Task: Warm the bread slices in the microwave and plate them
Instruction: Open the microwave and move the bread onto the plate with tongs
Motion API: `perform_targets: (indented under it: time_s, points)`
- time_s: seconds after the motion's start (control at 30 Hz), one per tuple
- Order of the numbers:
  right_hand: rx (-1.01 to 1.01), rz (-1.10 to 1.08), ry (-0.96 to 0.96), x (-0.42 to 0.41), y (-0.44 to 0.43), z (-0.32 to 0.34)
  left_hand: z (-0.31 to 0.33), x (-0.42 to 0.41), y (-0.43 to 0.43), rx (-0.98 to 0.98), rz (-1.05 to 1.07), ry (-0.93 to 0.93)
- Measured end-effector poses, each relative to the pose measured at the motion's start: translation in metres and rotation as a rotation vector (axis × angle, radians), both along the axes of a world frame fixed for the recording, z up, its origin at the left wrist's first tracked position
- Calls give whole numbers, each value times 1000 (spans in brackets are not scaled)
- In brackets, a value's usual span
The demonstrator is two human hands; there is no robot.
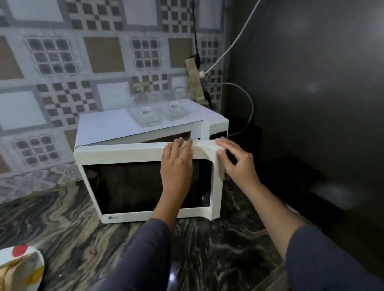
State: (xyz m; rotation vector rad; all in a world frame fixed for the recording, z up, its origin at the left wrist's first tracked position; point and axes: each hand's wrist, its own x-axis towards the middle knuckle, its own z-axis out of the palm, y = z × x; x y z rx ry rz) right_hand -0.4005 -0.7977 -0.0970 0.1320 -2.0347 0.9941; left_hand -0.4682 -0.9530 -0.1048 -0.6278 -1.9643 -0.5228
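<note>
surroundings: I see a dark panel (318, 92) close on the right of the microwave (109, 130), and a patterned tile wall (46, 64) behind it.
cables: a white cable (236, 41) and a black cable (194, 21) run down the back corner; a grey loop hangs behind the right rear of the oven.
on top: two clear plastic containers (146, 114) with labels sit on the oven roof, near its back.
obstruction: my view into the cavity is blocked by the microwave door (124, 154) and both arms.
counter: dark veined marble (67, 220), carrying the oven and the plate.
bread location: the bread slices (8, 282) lie on a white plate (36, 258) at the lower left frame edge, well apart from the oven and partly cut off.
bread look: pale crumb, brown crust; blurred, so I can't count them.
door look: white frame, dark window, logo at lower left.
door axis: long axis left-right; hinged left, with the free right edge swung toward me and the gap widening to the right.
left hand (176, 162): flat on the door front, fingers straight, tips at the top edge.
right hand (239, 162): pinches the door's upper right corner, thumb on the front, fingers behind the edge.
</note>
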Motion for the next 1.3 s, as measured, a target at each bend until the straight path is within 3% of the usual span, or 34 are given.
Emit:
perform_targets:
  time_s: [0.17, 0.33, 0.6, 0.73, 0.9, 1.07, 1.3]
  points:
    - [152, 144, -11, -55, 36, 5, -6, -38, 23, -3, 132, 14]
    - [297, 230, -27, -99, 57, 2, -5, -54, 29, -112, 239, -99]
    - [423, 265, -97, -125, 68, 14, -6, -73, 31, -149, 317, -153]
    - [428, 192, -163, -132, 79, 12, -7, -65, 40, -39, 273, -209]
    - [520, 93, -202, -140, 84, 8, -49, -36, 71, 418, 134, -297]
    - [502, 77, -161, -145, 84, 4, -75, -31, 107, 506, -132, -691]
    - [471, 62, -130, -149, 82, 0, -65, -47, 112, 507, -144, -829]
